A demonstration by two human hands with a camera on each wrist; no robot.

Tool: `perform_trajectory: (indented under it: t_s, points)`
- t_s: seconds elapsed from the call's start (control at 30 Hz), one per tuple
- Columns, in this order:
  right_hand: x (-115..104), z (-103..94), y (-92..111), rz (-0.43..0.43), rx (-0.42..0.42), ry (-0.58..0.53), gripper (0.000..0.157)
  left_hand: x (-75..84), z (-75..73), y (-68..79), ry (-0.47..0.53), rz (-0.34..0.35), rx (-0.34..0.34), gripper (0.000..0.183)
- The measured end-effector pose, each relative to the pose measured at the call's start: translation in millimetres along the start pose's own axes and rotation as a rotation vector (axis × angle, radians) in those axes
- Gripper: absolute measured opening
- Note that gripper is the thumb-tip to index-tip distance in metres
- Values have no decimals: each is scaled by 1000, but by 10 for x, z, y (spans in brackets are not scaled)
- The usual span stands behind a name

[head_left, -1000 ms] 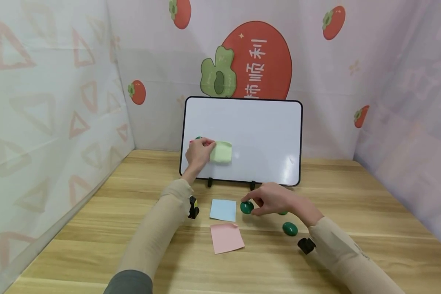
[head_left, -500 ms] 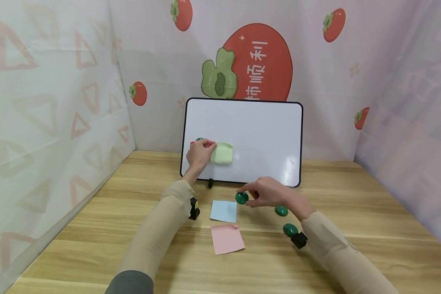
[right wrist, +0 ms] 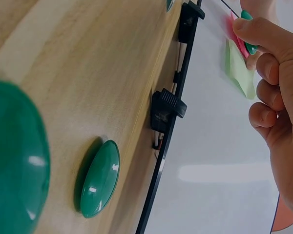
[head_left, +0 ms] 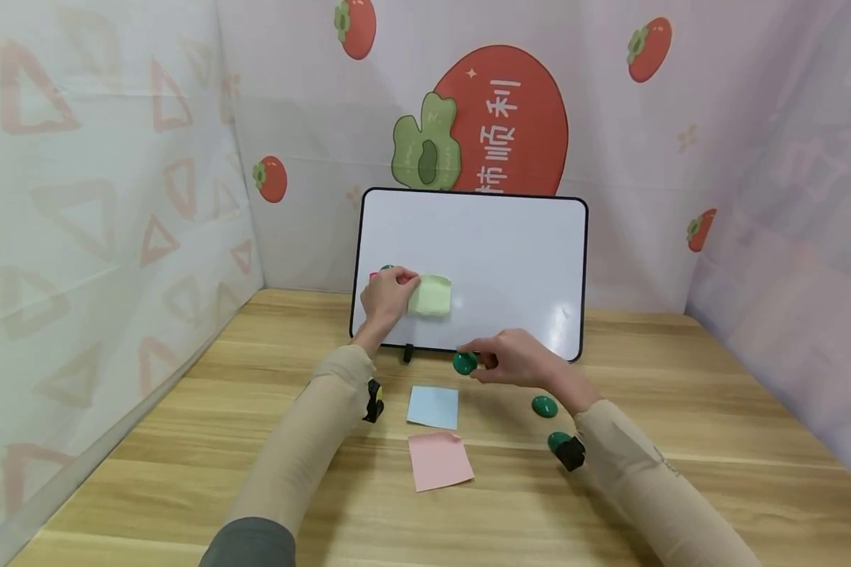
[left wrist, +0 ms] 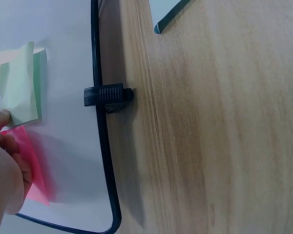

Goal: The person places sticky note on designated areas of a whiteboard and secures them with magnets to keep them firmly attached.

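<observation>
Against one whiteboard [head_left: 510, 260], two sticky notes [head_left: 434, 298] [left wrist: 36, 170] and one green disc [head_left: 386, 268] are resting, while before it two more notes [head_left: 432, 407] [head_left: 441, 462] and two loose discs [head_left: 544, 406] [head_left: 556, 440] are lying and two hands [head_left: 386, 299] [head_left: 514, 358] are working, one holding a fourth disc [head_left: 464, 363].

Left hand [head_left: 386, 301] is holding a pale-green square paper note [head_left: 432, 297] by its upper left corner at the black-framed whiteboard [head_left: 514, 252]; right hand [head_left: 519, 359], meanwhile, is pinching a glossy green rounded disc [head_left: 462, 364] near the board's lower edge! On the wooden table [head_left: 510, 512], a light-blue square paper note [head_left: 432, 407] is lying just beyond a pink square paper note [head_left: 440, 462].
</observation>
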State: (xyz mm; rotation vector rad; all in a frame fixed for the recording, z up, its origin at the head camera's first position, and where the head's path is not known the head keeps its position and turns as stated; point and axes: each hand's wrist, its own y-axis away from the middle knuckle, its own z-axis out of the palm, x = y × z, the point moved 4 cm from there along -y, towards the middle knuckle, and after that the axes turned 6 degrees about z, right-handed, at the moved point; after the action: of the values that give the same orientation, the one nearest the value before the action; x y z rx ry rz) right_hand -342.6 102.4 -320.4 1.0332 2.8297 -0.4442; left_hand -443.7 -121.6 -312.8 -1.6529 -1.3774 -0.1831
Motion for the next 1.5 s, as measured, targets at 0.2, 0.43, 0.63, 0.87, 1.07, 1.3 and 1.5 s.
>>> perform_trajectory:
  t_s: [0.2, 0.43, 0.63, 0.87, 1.07, 1.3, 1.5]
  points:
    - [27, 22, -94, 17, 10, -13, 37, 3, -11, -16, -46, 16, -8, 20]
    - [20, 32, -204, -15, 86, 23, 36, -2, -25, -46, -74, 44, -16, 18]
    - [32, 45, -291, -44, 181, 96, 36, -5, -13, -38, -89, 33, -40, 19]
    - [100, 97, -413, -20, 179, 129, 35, 20, -15, -32, -88, 47, -47, 18]
    - [122, 93, -543, -13, 198, 172, 35, 17, -19, -44, -77, 43, -56, 18]
    - [119, 93, -689, 36, 237, 223, 39, 3, -42, -38, -77, 43, -59, 18]
    - [167, 71, -790, 136, 281, 218, 40, -1, -23, -47, -95, 45, -66, 19]
